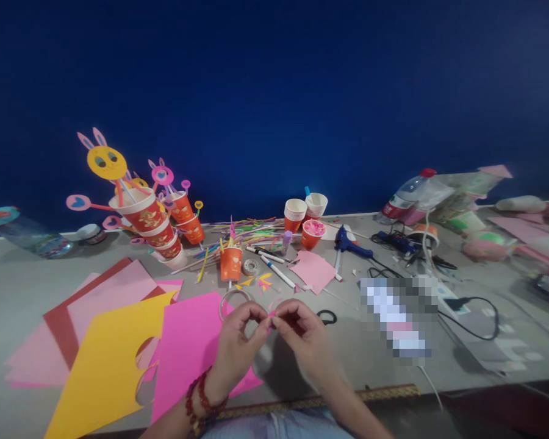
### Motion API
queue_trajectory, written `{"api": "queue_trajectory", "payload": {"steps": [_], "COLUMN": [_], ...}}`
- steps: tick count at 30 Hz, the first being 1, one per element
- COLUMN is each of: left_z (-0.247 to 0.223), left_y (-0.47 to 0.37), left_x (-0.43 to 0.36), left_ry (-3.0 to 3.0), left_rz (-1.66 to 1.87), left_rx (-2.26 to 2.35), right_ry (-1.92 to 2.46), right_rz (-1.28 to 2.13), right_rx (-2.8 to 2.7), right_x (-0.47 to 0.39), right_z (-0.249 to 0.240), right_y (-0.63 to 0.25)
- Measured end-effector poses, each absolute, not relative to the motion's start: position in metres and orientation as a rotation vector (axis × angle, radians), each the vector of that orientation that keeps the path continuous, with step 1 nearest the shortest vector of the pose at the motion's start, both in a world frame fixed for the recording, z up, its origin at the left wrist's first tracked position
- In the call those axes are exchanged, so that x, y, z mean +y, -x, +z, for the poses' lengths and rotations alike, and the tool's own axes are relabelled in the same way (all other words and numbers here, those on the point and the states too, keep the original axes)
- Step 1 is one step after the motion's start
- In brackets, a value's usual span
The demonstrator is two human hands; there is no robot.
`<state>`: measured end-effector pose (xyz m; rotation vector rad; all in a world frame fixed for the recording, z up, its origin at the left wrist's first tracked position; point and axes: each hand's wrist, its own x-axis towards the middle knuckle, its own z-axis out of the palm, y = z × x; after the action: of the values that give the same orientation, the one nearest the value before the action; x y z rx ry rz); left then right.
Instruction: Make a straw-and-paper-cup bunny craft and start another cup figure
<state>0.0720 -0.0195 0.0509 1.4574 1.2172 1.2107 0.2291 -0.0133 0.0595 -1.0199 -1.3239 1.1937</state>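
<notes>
Near the front edge of the table, my left hand (240,341) and my right hand (304,338) meet fingertip to fingertip. Both pinch a small pink paper piece (272,314) between thumbs and forefingers; its shape is mostly hidden. Beneath and left of my left hand lies a bright pink sheet (187,341), overlapping a yellow sheet (105,353) with round cut-outs. A roll of tape (224,300) is partly behind my left hand. The black handle of a pair of scissors (328,317) shows just right of my right hand.
Behind the hands stand an orange paper cup (231,264), markers (278,272) and a light pink scrap (315,271). Decorated cup figures (141,213) rise at the left. A blue glue gun (351,244), cables and a bottle (405,198) are at the right.
</notes>
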Motion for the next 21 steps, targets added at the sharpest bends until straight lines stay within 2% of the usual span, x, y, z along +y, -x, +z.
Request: {"api": "queue_trajectory", "payload": {"steps": [7, 13, 17, 21], "left_z": [0.052, 0.056, 0.049, 0.029], "left_y": [-0.073, -0.071, -0.062, -0.056], "left_x": [-0.022, -0.02, -0.015, -0.014], "left_ry": [-1.538, -1.648, -1.787, -2.124], "left_rz": [1.22, 1.173, 0.985, 0.625], "left_rx": [1.275, 1.297, 1.302, 1.409], "right_ry": [0.934, 1.005, 1.218, 1.434], "right_rz": [1.36, 1.326, 1.224, 1.061], "right_rx": [-1.116, -1.312, -1.495, -1.757], "right_x": [-0.01, -0.006, 0.01, 0.028], "right_z": [0.055, 0.053, 0.041, 0.02], "right_y": [-0.23, -0.238, -0.255, -0.273]}}
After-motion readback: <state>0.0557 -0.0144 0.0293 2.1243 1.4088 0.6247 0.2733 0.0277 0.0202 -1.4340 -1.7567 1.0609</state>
